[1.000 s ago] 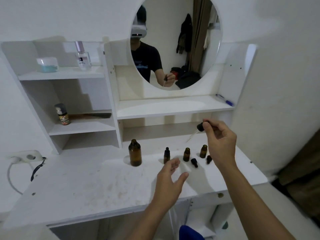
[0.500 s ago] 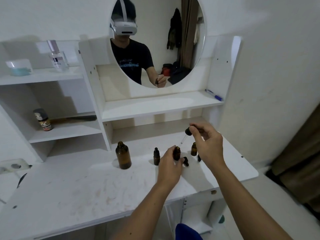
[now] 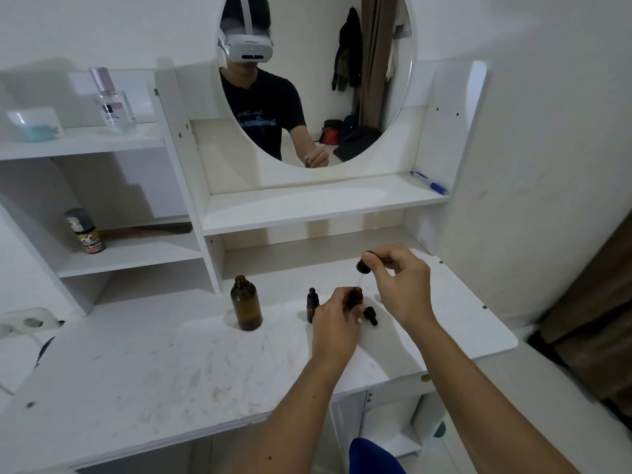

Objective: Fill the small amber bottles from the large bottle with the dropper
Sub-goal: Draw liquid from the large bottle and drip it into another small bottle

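Mid-fill on 1 small bottle. Landmark: big bottle, uncapped, upright on the desk, nobody touching it.

Right hand pinches the dropper by its black bulb, thumb and forefinger closed on it, other fingers loosely curled. Glass tube angles down-left toward the mouth of the open vial. Tube is too faint to tell whether the tip is inside the neck or just above, or whether it carries liquid.

Left hand is wrapped round that vial, fingers curled on its lower body, holding it on the desk, right of the big bottle. Only the neck and shoulder show.

Other items, all right of the big bottle:
- capped vial, nearest it, just left of the left hand, dropper cap on. Probably done, can't confirm level.
- loose cap lying on the desk just beyond the held vial, likely belongs to it.
- Anything further right is hidden behind the right hand.

Progress, my read: 1 vial looks finished, 1 in work. Fill level in the held vial not readable through dark glass. Left to do: squeeze out this load, likely more trips to the big bottle, cap the vial, then any remaining ones. Risk: narrow neck, drip on the desk if the tip is off.
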### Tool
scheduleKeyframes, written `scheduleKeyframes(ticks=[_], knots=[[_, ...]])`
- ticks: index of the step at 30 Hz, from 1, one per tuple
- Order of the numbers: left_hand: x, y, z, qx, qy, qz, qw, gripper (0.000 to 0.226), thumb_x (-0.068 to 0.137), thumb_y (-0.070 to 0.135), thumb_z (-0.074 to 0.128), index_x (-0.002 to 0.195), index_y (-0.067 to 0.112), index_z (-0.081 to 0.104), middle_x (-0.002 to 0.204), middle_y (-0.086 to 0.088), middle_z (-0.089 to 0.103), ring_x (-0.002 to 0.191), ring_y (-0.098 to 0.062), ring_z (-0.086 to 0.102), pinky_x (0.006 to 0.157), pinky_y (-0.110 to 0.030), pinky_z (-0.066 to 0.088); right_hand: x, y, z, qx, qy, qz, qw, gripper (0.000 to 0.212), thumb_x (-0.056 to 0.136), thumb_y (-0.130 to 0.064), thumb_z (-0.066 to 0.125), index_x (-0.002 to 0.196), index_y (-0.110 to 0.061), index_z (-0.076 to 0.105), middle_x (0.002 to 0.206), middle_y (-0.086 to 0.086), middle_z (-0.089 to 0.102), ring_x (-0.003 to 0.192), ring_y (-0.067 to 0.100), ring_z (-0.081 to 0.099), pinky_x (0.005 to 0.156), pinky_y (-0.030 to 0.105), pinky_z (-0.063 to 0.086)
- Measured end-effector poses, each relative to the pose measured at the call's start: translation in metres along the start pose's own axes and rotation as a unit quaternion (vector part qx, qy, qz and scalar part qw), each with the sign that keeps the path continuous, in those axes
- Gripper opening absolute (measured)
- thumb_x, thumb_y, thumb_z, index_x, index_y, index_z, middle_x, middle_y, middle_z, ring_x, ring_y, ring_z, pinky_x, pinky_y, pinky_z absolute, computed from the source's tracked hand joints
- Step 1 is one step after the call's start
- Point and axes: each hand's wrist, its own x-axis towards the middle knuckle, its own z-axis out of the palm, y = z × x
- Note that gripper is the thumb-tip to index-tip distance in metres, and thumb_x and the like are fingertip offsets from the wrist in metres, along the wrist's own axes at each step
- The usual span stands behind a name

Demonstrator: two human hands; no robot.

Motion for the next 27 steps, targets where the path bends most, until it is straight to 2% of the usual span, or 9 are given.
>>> scheduleKeyframes(ticks=[6, 12, 16, 17, 20, 23, 24, 26, 27], knots=[[0.000, -0.001, 0.001, -0.010, 0.004, -0.008, 1.000, 0.022, 0.099, 0.009, 0.066, 0.119, 0.017, 0.068, 0.105, 0.011, 0.076, 0.105, -0.005, 0.071, 0.104, -0.030, 0.052, 0.002, -0.003, 0.005, -0.044, 0.016, -0.026, 0.999, 0.018, 0.096, -0.014, 0.076, 0.078, -0.018, 0.078, 0.082, -0.009, 0.076, 0.084, 0.005, 0.071, 0.084, 0.018, 0.054], [0.001, -0.003, 0.001, -0.003, 0.006, -0.004, 1.000, 0.022, 0.100, 0.009, 0.064, 0.120, 0.017, 0.068, 0.106, 0.008, 0.077, 0.105, -0.006, 0.071, 0.105, -0.029, 0.051, 0.000, -0.003, 0.004, -0.042, 0.006, -0.025, 0.999, 0.015, 0.096, -0.013, 0.076, 0.082, -0.019, 0.078, 0.083, -0.008, 0.077, 0.084, 0.008, 0.073, 0.084, 0.017, 0.054], [0.000, -0.002, 0.000, 0.010, 0.002, -0.008, 1.000, 0.021, 0.100, 0.011, 0.063, 0.120, 0.017, 0.067, 0.104, 0.007, 0.078, 0.105, -0.005, 0.071, 0.096, -0.006, 0.042, -0.001, -0.004, 0.002, -0.026, -0.004, -0.026, 0.999, 0.007, 0.097, -0.014, 0.076, 0.094, -0.018, 0.080, 0.089, -0.005, 0.077, 0.085, 0.008, 0.075, 0.083, 0.012, 0.053], [0.000, -0.003, 0.000, 0.011, -0.002, -0.012, 1.000, 0.021, 0.101, 0.012, 0.062, 0.121, 0.017, 0.066, 0.104, 0.008, 0.078, 0.105, -0.005, 0.071, 0.094, -0.005, 0.042, -0.002, -0.005, 0.001, -0.022, -0.005, -0.026, 0.999, 0.006, 0.097, -0.014, 0.076, 0.096, -0.018, 0.080, 0.090, -0.004, 0.077, 0.086, 0.007, 0.075, 0.083, 0.012, 0.053], [0.000, -0.003, 0.000, 0.022, -0.016, -0.023, 0.999, 0.022, 0.102, 0.016, 0.061, 0.124, 0.020, 0.064, 0.104, 0.008, 0.077, 0.105, -0.007, 0.070, 0.099, -0.014, 0.047, -0.003, -0.009, -0.001, -0.014, 0.001, -0.019, 1.000, 0.007, 0.097, -0.016, 0.076, 0.101, -0.020, 0.080, 0.095, -0.004, 0.077, 0.089, 0.004, 0.075, 0.082, 0.013, 0.054], [-0.004, 0.002, -0.001, 0.040, -0.019, -0.030, 0.999, 0.029, 0.102, 0.013, 0.061, 0.131, 0.015, 0.061, 0.111, 0.003, 0.076, 0.112, -0.011, 0.068, 0.093, 0.010, 0.021, -0.001, -0.014, -0.003, -0.008, 0.011, -0.019, 1.000, 0.008, 0.099, -0.018, 0.074, 0.102, -0.022, 0.079, 0.097, -0.006, 0.077, 0.091, 0.003, 0.074, 0.075, 0.016, 0.055], [-0.005, 0.005, -0.002, 0.045, -0.020, -0.034, 0.998, 0.033, 0.102, 0.013, 0.063, 0.135, 0.013, 0.060, 0.115, 0.001, 0.074, 0.115, -0.013, 0.066, 0.090, 0.012, 0.017, -0.001, -0.016, -0.004, -0.010, 0.014, -0.024, 1.000, 0.008, 0.099, -0.018, 0.073, 0.104, -0.021, 0.079, 0.098, -0.007, 0.077, 0.092, 0.003, 0.073, 0.069, 0.020, 0.055], [-0.008, 0.006, -0.003, 0.052, -0.024, -0.043, 0.997, 0.042, 0.101, 0.016, 0.065, 0.142, 0.012, 0.056, 0.126, 0.000, 0.070, 0.124, -0.015, 0.061, 0.100, 0.006, 0.023, 0.000, -0.020, -0.005, -0.011, 0.023, -0.038, 0.999, 0.010, 0.100, -0.017, 0.072, 0.108, -0.018, 0.079, 0.099, -0.008, 0.077, 0.094, 0.002, 0.073, 0.071, 0.025, 0.057], [-0.010, 0.006, -0.005, 0.054, -0.027, -0.045, 0.997, 0.046, 0.100, 0.017, 0.066, 0.145, 0.013, 0.054, 0.133, 0.000, 0.067, 0.130, -0.016, 0.057, 0.108, -0.005, 0.032, 0.000, -0.022, -0.006, -0.010, 0.028, -0.045, 0.999, 0.011, 0.101, -0.017, 0.071, 0.109, -0.017, 0.079, 0.100, -0.009, 0.076, 0.094, 0.002, 0.073, 0.076, 0.028, 0.060]])
